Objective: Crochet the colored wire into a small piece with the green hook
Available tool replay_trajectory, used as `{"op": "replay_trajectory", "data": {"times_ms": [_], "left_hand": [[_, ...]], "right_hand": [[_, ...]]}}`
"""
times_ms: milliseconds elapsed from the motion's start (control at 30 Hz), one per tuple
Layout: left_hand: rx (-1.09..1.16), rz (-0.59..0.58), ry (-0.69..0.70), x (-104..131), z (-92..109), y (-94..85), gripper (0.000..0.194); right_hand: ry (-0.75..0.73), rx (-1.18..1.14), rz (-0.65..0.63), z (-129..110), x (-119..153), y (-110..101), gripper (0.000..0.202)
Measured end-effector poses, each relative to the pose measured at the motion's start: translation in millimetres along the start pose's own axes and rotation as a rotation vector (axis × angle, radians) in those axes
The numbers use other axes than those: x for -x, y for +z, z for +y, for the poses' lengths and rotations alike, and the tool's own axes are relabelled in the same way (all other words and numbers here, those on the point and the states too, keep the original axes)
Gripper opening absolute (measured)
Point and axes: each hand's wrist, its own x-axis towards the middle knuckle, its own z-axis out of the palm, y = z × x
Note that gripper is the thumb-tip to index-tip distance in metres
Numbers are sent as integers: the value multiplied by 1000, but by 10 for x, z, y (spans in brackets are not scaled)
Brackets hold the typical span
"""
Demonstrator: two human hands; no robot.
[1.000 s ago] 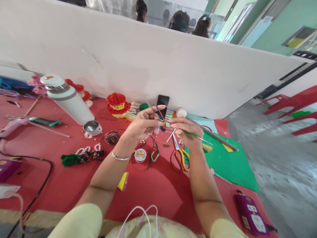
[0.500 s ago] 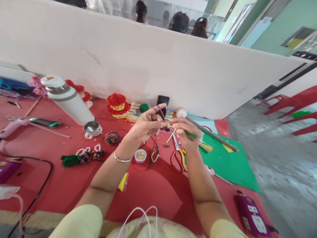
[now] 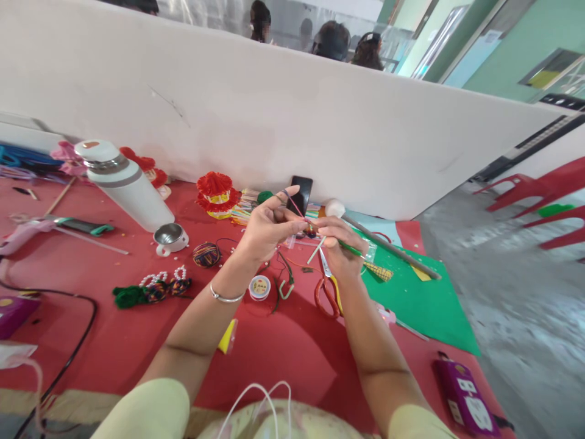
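While pinching the work in the left hand and the hook in the right hand, both beyond the scissors, could perhaps lose a stitch by slackening the yarn or jerking away too fast.

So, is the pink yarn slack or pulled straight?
Pulled straight: the pink yarn runs without visible sag from the left hand down toward the right hand.

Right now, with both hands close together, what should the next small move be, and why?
I'd probably ease the green-handled tool in the right hand gently toward the pink strand, left hand steady: the strand runs straight from a raised left finger toward the small colourful piece. The tool's end there is hard to make out.
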Motion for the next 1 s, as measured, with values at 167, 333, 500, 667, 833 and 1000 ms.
{"op": "replay_trajectory", "data": {"times_ms": [167, 333, 500, 667, 833, 1000], "left_hand": [[73, -56, -80, 3, 30, 1, 96], [93, -54, -85, -10, 41, -16, 90], [137, -58, -94, -14, 19, -21, 82], [139, -92, -115, -20, 35, -48, 80], [92, -139, -183, -45, 44, -112, 66], [14, -180, -250, -43, 68, -140, 63]], "right_hand": [[-80, -7, -32, 44, 4, -6, 17], [-103, 125, -106, 25, 11, -74, 21], [-239, 194, -158, 2, -2, -59, 32], [-242, 171, -175, -10, -51, -97, 29], [-139, 95, -275, -76, -142, -221, 22], [-83, 2, -399, -144, -232, -343, 21]]}}
